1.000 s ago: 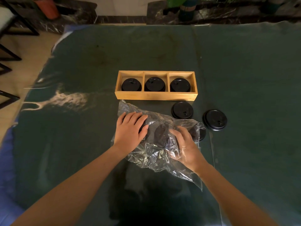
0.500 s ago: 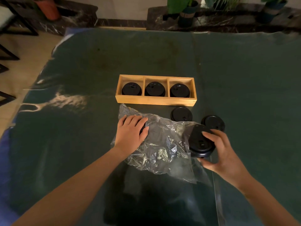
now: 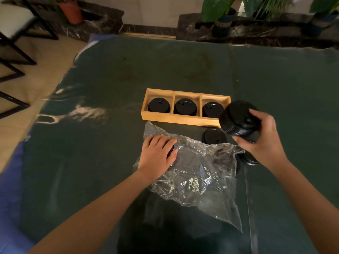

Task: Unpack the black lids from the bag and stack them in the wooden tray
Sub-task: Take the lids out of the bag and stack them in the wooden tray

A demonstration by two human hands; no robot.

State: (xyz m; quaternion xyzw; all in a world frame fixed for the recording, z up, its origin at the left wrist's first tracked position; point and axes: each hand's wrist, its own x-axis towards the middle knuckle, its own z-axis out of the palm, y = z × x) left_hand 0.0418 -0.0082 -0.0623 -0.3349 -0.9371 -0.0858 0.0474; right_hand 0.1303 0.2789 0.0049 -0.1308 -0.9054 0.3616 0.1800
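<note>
My right hand (image 3: 260, 142) clasps a small stack of black lids (image 3: 238, 119) by its ribbed rim, fingers over the top and thumb beneath, lifted just off the right end of the wooden tray (image 3: 181, 121). The lids look like thin moulded plastic: light, stiff enough to hold by the rim, smooth and probably slippery, and a nested stack could slide apart if tilted, so the rim seems the place to grip.

My left hand (image 3: 157, 156) lies flat with fingers spread on the clear plastic bag (image 3: 198, 173), pinning that limp, crinkly film to the green table cover (image 3: 110, 162); whether it presses a lid through the film I cannot tell.

Each of the tray's three compartments already holds lids. One loose lid (image 3: 213, 137) sits just before the tray's near right corner, another lid (image 3: 250, 159) peeks out under my right wrist. Both lie below the carried stack. Potted plants (image 3: 222, 17) line the far edge, well apart.
</note>
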